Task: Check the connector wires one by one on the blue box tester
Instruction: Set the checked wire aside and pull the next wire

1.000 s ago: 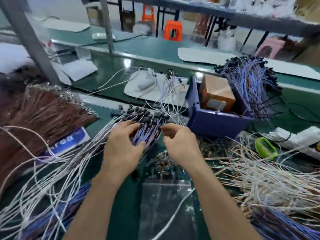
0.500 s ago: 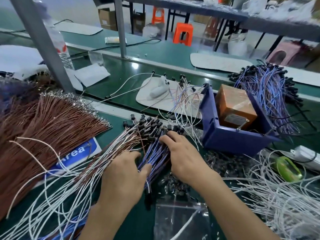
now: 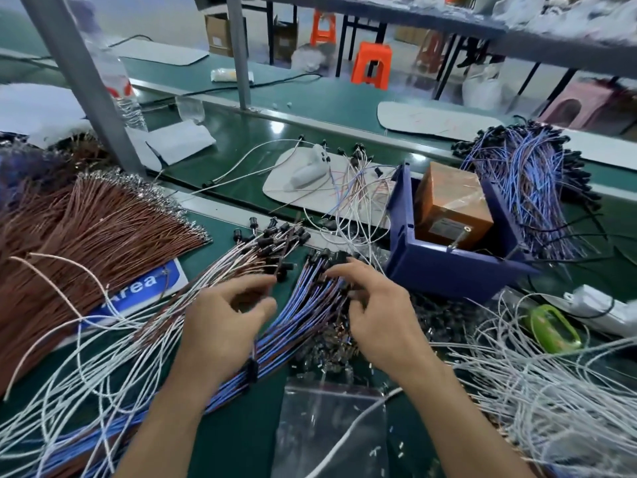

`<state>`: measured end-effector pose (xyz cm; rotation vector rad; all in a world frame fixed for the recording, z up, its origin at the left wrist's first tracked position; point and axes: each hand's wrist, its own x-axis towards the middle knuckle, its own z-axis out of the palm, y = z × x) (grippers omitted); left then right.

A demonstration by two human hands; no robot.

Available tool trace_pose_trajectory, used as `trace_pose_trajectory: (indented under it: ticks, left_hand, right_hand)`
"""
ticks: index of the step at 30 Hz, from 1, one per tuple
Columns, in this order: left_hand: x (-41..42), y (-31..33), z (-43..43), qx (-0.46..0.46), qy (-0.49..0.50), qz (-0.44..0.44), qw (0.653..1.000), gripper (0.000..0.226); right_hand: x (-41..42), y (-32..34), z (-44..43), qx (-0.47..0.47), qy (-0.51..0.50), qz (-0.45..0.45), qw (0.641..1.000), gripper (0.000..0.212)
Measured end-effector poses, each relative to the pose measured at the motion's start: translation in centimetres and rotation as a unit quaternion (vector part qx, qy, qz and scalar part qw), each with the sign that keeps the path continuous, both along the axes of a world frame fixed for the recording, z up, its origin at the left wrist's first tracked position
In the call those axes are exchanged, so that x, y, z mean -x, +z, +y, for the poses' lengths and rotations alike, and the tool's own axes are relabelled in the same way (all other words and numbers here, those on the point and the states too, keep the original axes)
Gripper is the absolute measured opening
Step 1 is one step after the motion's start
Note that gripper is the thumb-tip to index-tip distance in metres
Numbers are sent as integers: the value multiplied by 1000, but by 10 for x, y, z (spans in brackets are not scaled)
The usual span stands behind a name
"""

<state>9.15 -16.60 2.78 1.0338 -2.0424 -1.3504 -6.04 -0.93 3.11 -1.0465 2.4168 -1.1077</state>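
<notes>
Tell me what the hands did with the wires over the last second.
Both hands lowered the blue wires, which they had held up together, onto the table. The left hand let go and opened. The right hand now has its fingertips on the connector ends, grip unclear. The blue box and brown wires stayed put.

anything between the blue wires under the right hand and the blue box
Nothing solid: only a few thin white wires lie between the blue wires and the blue box.
</notes>
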Motion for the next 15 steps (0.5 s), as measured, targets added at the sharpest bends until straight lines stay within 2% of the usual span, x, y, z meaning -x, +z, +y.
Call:
trace_pose_trajectory:
  ticks: [2, 4, 6, 8, 9, 11, 13, 15]
  left_hand:
    - [6, 12, -3, -114, 12, 101, 988, 36]
    - [13, 19, -7, -178, -25, 117, 977, 47]
    - [17, 21, -11, -128, -97, 45, 986, 70]
    - [18, 20, -18, -43, -114, -25, 992, 84]
    - [17, 21, -21, 19, -105, -58, 993, 81]
    - [16, 22, -23, 127, -78, -102, 984, 57]
    - [18, 23, -23, 176, -65, -114, 976, 31]
    - [19, 27, -18, 230, -59, -110, 965, 18]
  right_hand:
    - [-3, 3, 2, -10, 17, -55, 998, 72]
    - [-3, 3, 0, -48, 27, -53, 997, 75]
    - [-3, 4, -2, -29, 7, -47, 998, 66]
    - [-8, 6, -2, 4, -14, -69, 998, 56]
    - [-11, 7, -2, 1, -14, -71, 997, 52]
    - [-18, 6, -2, -32, -7, -63, 997, 47]
    - [-27, 6, -5, -35, -13, -83, 996, 38]
    - [-35, 7, -10, -2, -24, -119, 993, 37]
